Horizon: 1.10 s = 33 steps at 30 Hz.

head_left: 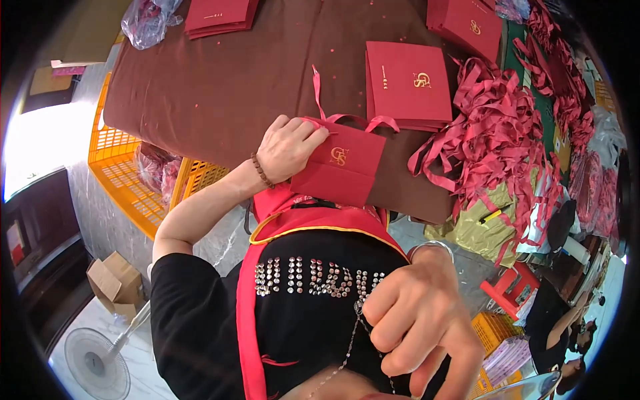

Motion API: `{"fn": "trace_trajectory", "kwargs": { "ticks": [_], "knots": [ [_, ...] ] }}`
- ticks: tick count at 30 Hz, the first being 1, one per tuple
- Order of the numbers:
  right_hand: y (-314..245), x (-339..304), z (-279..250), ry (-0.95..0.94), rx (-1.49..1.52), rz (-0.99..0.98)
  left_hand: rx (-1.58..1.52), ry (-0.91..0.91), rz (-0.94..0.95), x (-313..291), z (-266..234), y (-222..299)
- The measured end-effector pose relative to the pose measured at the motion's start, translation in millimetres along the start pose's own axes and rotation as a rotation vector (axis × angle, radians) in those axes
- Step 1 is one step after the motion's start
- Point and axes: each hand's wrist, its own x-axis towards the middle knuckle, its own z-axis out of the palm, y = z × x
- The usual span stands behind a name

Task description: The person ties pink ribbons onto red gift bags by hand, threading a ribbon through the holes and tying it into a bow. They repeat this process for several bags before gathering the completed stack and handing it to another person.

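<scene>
My left hand [288, 150] is closed on the upper left edge of a small red paper bag [347, 175] with a gold emblem. The bag lies at the near edge of the table, partly against my red apron [317, 219]. From its top rise pink-red ribbon [382, 122] pieces, one standing up near my fingers. My right hand [417, 320] is raised close to the camera in front of my chest, apart from the bag. Its fingers are curled inward, and whatever they hold, if anything, is hidden.
Stacked flat red bags [413, 83] lie on the brown table cloth [220, 87], right of the bag. A big ribbon heap [490, 127] covers the right side. Orange crates [123, 193] stand at left, above a cardboard box [115, 283] and white fan [97, 363]. Other people [560, 327] are at far right.
</scene>
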Motion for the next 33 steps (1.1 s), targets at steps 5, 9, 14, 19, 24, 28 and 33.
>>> {"fn": "trace_trajectory", "kwargs": {
  "ticks": [5,9,14,19,24,28,33],
  "knots": [
    [0,5,-6,-0.049,0.122,0.065,0.064,-0.010,-0.033,3,4,9],
    [-3,-28,-22,0.060,-0.251,0.332,0.079,-0.038,-0.099,6,2,16],
    [49,-109,-85,0.449,-1.491,0.935,-0.184,0.131,-0.039,0,3,28],
    [64,-121,-90,0.318,-1.645,1.009,-0.477,0.026,-0.120,-12,13,37],
    [61,-121,-87,0.284,-1.601,1.102,-0.643,0.075,-0.275,-4,16,39],
    [54,-118,-84,0.307,-1.515,0.984,-0.616,0.055,-0.286,-5,21,42],
    [44,-131,-96,0.389,-1.232,1.068,-0.601,0.080,-0.314,0,26,48]
  ]
}}
